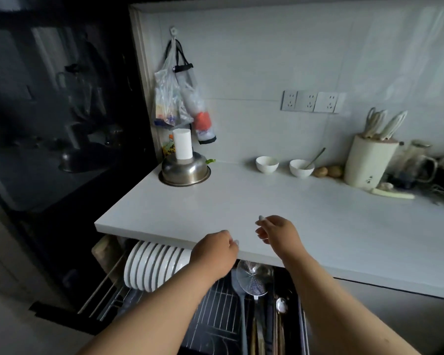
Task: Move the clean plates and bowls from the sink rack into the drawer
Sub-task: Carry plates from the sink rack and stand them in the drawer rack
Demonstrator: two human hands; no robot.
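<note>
Both hands reach forward over the front edge of the counter [241,201], and neither holds anything. The left hand [213,252] hangs just at the counter's edge, above the drawer, with its fingers curled loosely downward; whether the fingertips touch the edge cannot be told. The right hand [277,233] hovers over the counter top with the fingers bent and slightly spread, thumb and forefinger apart, gripping nothing.

Below the counter the drawer [215,311] stands pulled out, a dark wire rack inside it. A row of white plates [151,267] stands on edge in the left part of the drawer, packed one against the next, partly behind the left wrist. To the right of the plates lie a round mesh strainer [254,278], a dark spatula [239,298] and a spoon [281,304].

On the white counter an upturned steel bowl [185,170] sits at the back left corner with a white cylinder [182,144] standing on it. Two small white bowls [267,164] stand near the wall, the right one with a spoon in it, beside two potatoes [328,171] and a cream knife block [367,162]. Plastic bags [174,101] hang from a wall hook, and three sockets [310,101] are set in the white tiles. A dark glossy appliance [62,98] fills the left side.
</note>
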